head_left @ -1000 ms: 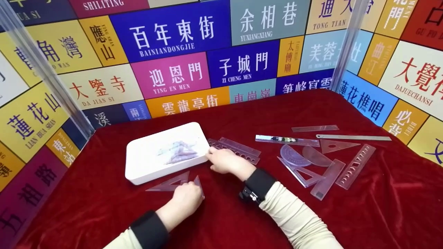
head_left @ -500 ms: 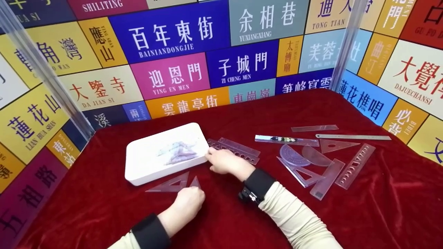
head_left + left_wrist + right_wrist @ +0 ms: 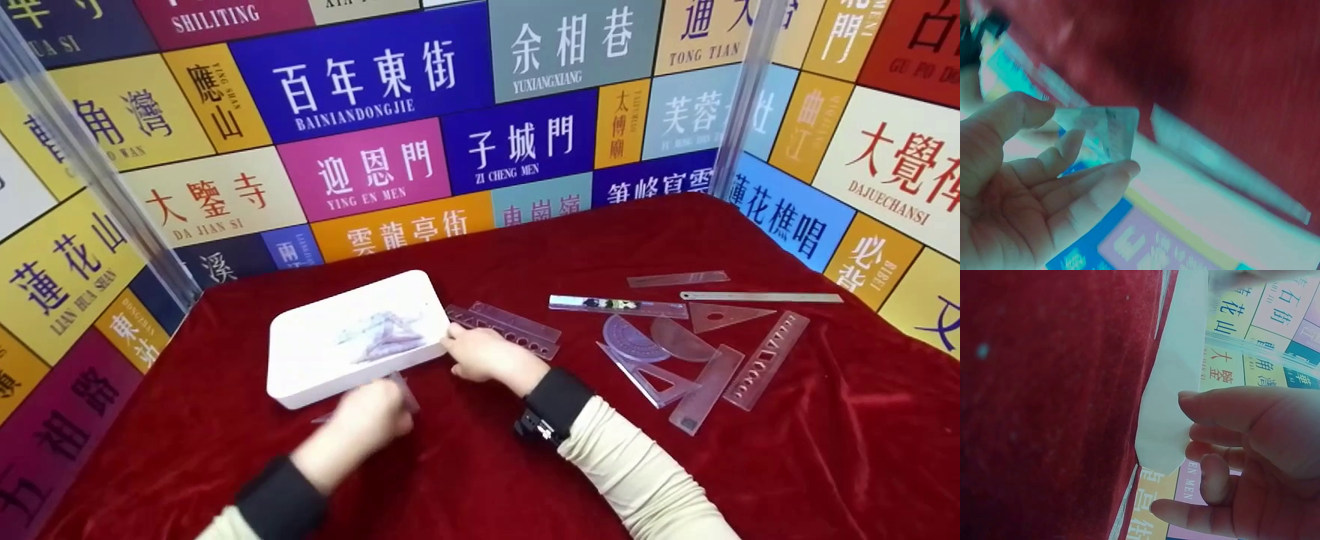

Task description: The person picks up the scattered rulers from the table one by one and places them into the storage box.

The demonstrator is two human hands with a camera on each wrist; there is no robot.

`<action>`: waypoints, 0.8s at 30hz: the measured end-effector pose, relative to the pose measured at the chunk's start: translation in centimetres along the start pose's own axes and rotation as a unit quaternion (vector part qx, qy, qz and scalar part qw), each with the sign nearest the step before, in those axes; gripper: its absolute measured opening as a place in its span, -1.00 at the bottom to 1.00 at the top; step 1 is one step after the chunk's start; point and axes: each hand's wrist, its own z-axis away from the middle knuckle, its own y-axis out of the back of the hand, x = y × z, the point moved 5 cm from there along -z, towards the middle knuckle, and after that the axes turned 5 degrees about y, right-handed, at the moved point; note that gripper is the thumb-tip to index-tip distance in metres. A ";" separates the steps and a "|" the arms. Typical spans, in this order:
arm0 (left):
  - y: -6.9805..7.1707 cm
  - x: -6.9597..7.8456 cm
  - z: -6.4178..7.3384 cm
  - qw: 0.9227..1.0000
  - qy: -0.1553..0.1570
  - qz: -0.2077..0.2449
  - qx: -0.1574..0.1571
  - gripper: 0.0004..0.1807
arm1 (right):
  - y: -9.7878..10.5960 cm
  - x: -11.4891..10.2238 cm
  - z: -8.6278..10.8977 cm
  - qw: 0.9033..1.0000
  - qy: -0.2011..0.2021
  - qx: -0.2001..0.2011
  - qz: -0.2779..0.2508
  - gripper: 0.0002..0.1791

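My left hand [image 3: 366, 417] pinches a small clear plastic set square [image 3: 1120, 126] between thumb and fingertips, close to the near side of a white rectangular box [image 3: 307, 334]. A second clear set square [image 3: 1216, 160] lies on the cloth along the box, mostly hidden behind the left hand in the head view. At the box's right corner, my right hand [image 3: 491, 356] holds the edge, its thumb [image 3: 1199, 405] against the side wall and some fingers curled at the corner. Bluish-purple shapes show on the box's white face.
Clear stencil rulers [image 3: 517, 322] lie just beyond the right hand. Further right are a purple protractor [image 3: 630, 339], a metal ruler [image 3: 761, 298], a patterned ruler [image 3: 619, 305] and several other clear pieces. Red velvet [image 3: 510, 465] covers the table, with a sign-printed wall [image 3: 375, 165] behind.
The left hand has lifted the small set square off the cloth and moved leftward toward the box, now covering most of the other set square. The right hand stays at the box corner.
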 end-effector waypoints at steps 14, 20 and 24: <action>1.6 -8.1 -8.4 0.979 0.131 -0.149 -0.057 -0.92 | -0.4 -0.5 0.1 1.000 -0.010 -0.004 0.010 -0.51; -1.3 -8.8 -9.9 0.981 0.122 -0.139 -0.059 -0.93 | -0.5 -0.8 0.1 1.000 -0.018 -0.007 0.024 -0.51; -2.1 -9.0 -10.5 0.983 0.120 -0.128 -0.051 -0.91 | -0.1 -0.4 0.2 0.999 -0.023 -0.009 0.035 -0.50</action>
